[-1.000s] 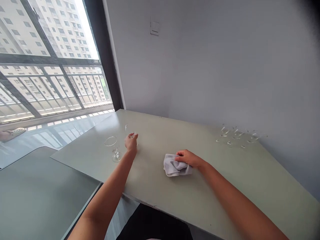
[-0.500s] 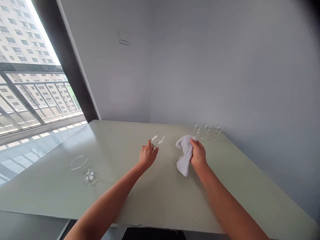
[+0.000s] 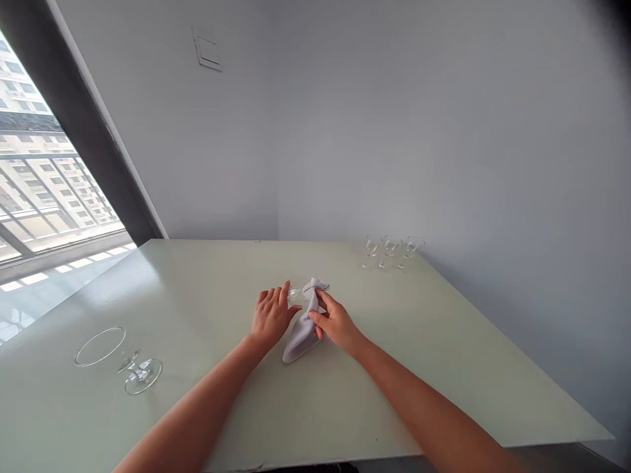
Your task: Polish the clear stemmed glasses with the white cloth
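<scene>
Near the middle of the table, my left hand [image 3: 272,314] is closed around the base end of a clear glass [image 3: 296,296], which is tilted on its side with its mouth toward the right. My right hand [image 3: 334,322] pinches a white cloth [image 3: 308,320] against the glass's rim; part of the cloth hangs down toward the table. The cloth and the fingers hide much of the glass.
One stemmed glass [image 3: 141,376] is at the left front of the pale green table [image 3: 207,269]. Several small stemmed glasses [image 3: 392,248] stand together at the back right, near the grey wall. A window is at the far left.
My right hand has brought the cloth leftward onto the glass in my left hand. The camera view has shifted, so the other glasses and window appear farther left.
</scene>
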Action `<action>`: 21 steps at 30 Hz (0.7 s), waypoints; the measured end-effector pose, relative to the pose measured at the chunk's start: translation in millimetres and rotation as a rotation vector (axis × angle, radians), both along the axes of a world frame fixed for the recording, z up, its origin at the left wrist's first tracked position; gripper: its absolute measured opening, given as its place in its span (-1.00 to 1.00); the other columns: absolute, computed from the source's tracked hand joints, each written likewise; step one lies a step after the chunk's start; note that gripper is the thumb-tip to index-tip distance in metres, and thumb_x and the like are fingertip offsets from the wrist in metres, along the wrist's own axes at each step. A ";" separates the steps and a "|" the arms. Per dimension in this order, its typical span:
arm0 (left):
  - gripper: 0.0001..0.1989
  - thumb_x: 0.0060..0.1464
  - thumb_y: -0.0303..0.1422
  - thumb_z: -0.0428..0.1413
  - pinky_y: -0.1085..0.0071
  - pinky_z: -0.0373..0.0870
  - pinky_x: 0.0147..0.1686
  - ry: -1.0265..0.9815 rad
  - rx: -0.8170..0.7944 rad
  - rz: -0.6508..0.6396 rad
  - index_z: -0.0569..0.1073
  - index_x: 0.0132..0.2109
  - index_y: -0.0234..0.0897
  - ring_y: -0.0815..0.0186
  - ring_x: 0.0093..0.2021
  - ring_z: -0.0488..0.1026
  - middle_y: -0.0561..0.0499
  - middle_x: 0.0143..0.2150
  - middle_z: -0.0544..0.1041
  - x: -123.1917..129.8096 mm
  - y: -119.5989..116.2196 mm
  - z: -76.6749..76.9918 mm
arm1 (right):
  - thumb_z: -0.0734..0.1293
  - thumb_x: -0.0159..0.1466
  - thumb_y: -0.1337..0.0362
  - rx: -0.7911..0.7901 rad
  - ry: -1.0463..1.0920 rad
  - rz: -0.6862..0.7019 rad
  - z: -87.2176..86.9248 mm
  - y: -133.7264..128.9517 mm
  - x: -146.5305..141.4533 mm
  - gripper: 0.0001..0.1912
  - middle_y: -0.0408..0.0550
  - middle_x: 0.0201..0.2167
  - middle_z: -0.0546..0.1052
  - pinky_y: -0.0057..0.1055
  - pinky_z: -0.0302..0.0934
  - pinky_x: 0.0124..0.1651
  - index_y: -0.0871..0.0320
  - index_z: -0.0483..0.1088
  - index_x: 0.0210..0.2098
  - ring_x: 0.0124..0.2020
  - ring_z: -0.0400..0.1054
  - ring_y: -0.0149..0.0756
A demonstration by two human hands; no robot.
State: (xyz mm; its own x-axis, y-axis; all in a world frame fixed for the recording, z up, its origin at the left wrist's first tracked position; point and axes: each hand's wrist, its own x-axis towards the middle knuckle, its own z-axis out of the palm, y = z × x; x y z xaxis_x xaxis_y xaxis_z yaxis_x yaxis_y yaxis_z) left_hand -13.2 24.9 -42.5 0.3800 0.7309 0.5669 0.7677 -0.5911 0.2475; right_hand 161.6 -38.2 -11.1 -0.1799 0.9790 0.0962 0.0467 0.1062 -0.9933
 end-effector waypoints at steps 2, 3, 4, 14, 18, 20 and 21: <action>-0.46 0.07 -0.11 -0.03 0.21 0.14 -0.09 0.034 0.015 -0.005 0.21 0.12 -0.33 0.09 -0.16 0.37 -0.20 -0.23 0.44 0.4 -0.9 0.2 | 0.24 0.15 0.21 -0.038 0.057 0.020 -2.2 0.3 2.0 -0.52 -0.14 -0.17 0.39 -0.37 0.30 -0.45 -0.02 0.15 0.07 -0.71 0.12 -0.62; -0.47 0.07 -0.12 -0.03 0.21 0.14 -0.10 0.044 0.015 -0.008 0.21 0.12 -0.33 0.09 -0.16 0.37 -0.19 -0.24 0.44 1.3 -2.1 0.4 | 0.26 0.15 0.22 -0.044 0.067 0.022 -2.9 -0.5 1.6 -0.54 -0.16 -0.24 0.41 -0.38 0.30 -0.44 0.00 0.19 0.05 -0.71 0.11 -0.61; -0.48 0.07 -0.13 -0.03 0.22 0.15 -0.10 0.052 0.011 -0.014 0.20 0.12 -0.33 0.10 -0.16 0.37 -0.19 -0.25 0.44 2.3 -3.6 0.5 | 0.27 0.14 0.22 -0.038 0.061 0.014 -3.4 -1.7 0.3 -0.57 -0.19 -0.33 0.41 -0.40 0.30 -0.44 0.03 0.23 0.02 -0.69 0.13 -0.59; -0.50 0.10 -0.18 -0.04 0.22 0.14 -0.08 0.129 -0.086 -0.191 0.15 0.15 -0.26 0.14 -0.15 0.38 -0.15 -0.20 0.45 1.5 -10.0 1.7 | 0.30 0.13 0.17 -0.079 -0.048 0.166 -3.1 -8.7 1.2 -0.60 -0.11 -0.43 0.46 -0.38 0.29 -0.50 0.04 0.31 -0.02 -0.50 0.42 -0.28; -0.50 0.09 -0.16 -0.03 0.17 0.08 0.00 0.171 -0.078 -0.200 0.19 0.14 -0.24 0.15 -0.17 0.37 -0.13 -0.24 0.47 1.2 -12.0 10.8 | 0.34 0.10 0.14 -0.130 -0.022 0.089 -9.8 -1.6 1.2 -0.72 -0.15 -0.55 0.44 -0.44 0.25 -0.56 0.11 0.39 -0.22 -0.58 0.39 -0.33; -0.52 0.09 -0.15 -0.03 0.10 -0.06 0.09 0.156 -0.024 -0.173 0.22 0.14 -0.18 0.14 -0.11 0.35 -0.11 -0.21 0.48 1.9 -14.2 16.3 | 0.34 0.09 0.12 -0.200 0.146 0.028 -10.6 0.7 0.3 -0.71 -0.17 -0.58 0.42 -0.47 0.23 -0.60 0.13 0.35 -0.25 -0.61 0.38 -0.36; -0.54 0.09 -0.15 -0.03 0.08 -0.13 0.12 0.143 0.002 -0.165 0.24 0.12 -0.14 0.13 -0.09 0.34 -0.10 -0.19 0.48 1.8 -15.0 18.8 | 0.34 0.09 0.10 -0.242 0.245 0.006 -9.9 1.0 0.4 -0.70 -0.18 -0.58 0.42 -0.49 0.22 -0.62 0.14 0.32 -0.26 -0.63 0.36 -0.38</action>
State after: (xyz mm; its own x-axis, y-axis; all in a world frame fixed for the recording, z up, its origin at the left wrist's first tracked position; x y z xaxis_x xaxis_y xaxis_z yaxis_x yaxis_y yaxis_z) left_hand -11.4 9.9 -23.8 0.5708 0.6510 0.5003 0.6877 -0.7120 0.1419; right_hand 161.9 -37.2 -21.0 -0.1860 0.9777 -0.0974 -0.1962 -0.1341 -0.9713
